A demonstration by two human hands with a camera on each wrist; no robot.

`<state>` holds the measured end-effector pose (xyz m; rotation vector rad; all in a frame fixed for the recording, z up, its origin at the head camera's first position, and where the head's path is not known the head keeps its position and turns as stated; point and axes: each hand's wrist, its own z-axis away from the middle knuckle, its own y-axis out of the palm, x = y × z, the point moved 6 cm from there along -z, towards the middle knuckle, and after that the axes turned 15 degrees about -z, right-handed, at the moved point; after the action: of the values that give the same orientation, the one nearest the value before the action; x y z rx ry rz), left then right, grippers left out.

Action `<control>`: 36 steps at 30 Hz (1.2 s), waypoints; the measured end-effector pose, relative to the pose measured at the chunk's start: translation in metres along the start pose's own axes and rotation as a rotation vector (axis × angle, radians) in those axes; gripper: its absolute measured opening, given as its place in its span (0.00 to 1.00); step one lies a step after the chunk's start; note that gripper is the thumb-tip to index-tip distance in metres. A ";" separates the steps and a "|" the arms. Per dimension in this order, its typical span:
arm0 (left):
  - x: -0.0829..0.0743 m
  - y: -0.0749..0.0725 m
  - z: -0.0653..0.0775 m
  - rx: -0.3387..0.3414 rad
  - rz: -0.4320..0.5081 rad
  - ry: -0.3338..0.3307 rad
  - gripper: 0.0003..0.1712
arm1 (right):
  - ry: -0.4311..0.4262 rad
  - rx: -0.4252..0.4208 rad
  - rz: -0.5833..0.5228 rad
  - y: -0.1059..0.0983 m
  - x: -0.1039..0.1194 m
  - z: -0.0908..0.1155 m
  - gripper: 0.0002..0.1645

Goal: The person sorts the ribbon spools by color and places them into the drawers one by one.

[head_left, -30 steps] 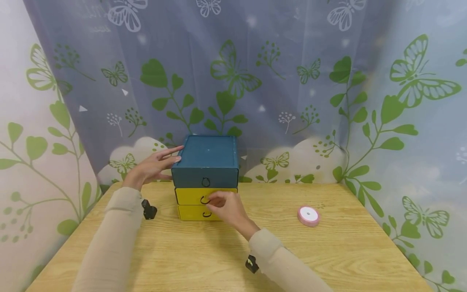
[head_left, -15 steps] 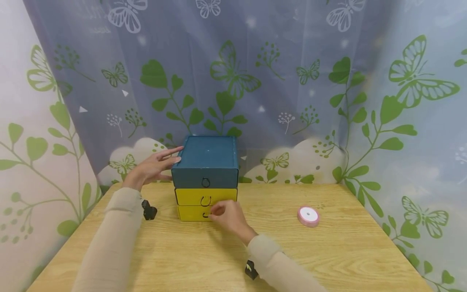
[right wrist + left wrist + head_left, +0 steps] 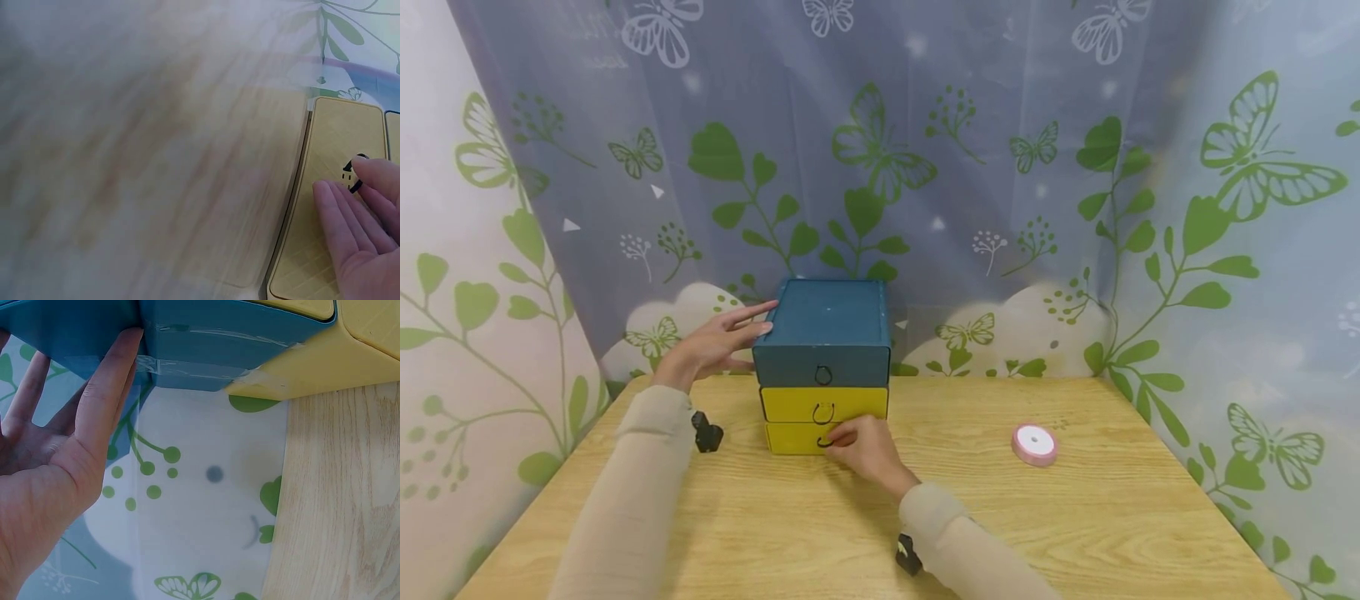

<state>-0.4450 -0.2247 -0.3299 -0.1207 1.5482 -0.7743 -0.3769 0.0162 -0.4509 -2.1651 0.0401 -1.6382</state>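
A small drawer cabinet stands on the table, with a blue top drawer section (image 3: 822,325) above two yellow ones. My left hand (image 3: 706,346) rests against the blue section's left side, its fingers extended; the left wrist view shows the fingertips (image 3: 132,340) at the blue wall. My right hand (image 3: 871,450) pinches the black ring pull (image 3: 355,187) of the bottom yellow drawer (image 3: 790,438), thumb on one side and fingers on the other. That drawer sits flush with the front. Above it, the middle yellow drawer (image 3: 786,403) is also closed, its ring pull (image 3: 823,413) hanging free.
A flat white spool with a pink edge (image 3: 1034,445) lies on the wooden table (image 3: 1112,517) to the right. Behind the cabinet hangs a butterfly-and-leaf patterned curtain (image 3: 970,208). Clear tape (image 3: 181,367) runs across the cabinet's blue side.
My right hand has come down from the middle drawer's ring pull to the bottom drawer's and taken hold of it. The left hand and the cabinet have stayed put.
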 end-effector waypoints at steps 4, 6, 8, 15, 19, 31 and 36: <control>0.000 0.000 0.000 0.001 0.000 0.002 0.41 | -0.017 0.003 0.006 0.001 0.001 -0.001 0.06; 0.000 0.000 0.000 0.002 0.000 0.003 0.42 | -0.023 0.006 0.011 0.001 0.002 -0.001 0.06; 0.000 0.000 0.000 0.002 0.001 0.004 0.42 | -0.027 0.009 0.024 0.001 0.001 -0.001 0.05; 0.001 0.000 -0.001 0.001 0.002 -0.003 0.42 | -0.023 0.007 0.055 0.002 0.000 -0.001 0.03; 0.003 0.001 -0.002 -0.001 0.005 -0.007 0.42 | -0.027 0.009 0.071 0.003 0.001 -0.001 0.02; 0.000 0.001 0.000 -0.001 0.008 0.001 0.42 | -0.029 0.065 0.119 0.007 0.007 0.009 0.02; 0.000 0.001 0.002 0.004 0.011 0.003 0.42 | -0.013 0.092 0.105 0.010 0.011 0.016 0.02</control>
<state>-0.4431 -0.2246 -0.3303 -0.1082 1.5492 -0.7696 -0.3565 0.0095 -0.4476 -2.0686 0.0726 -1.5375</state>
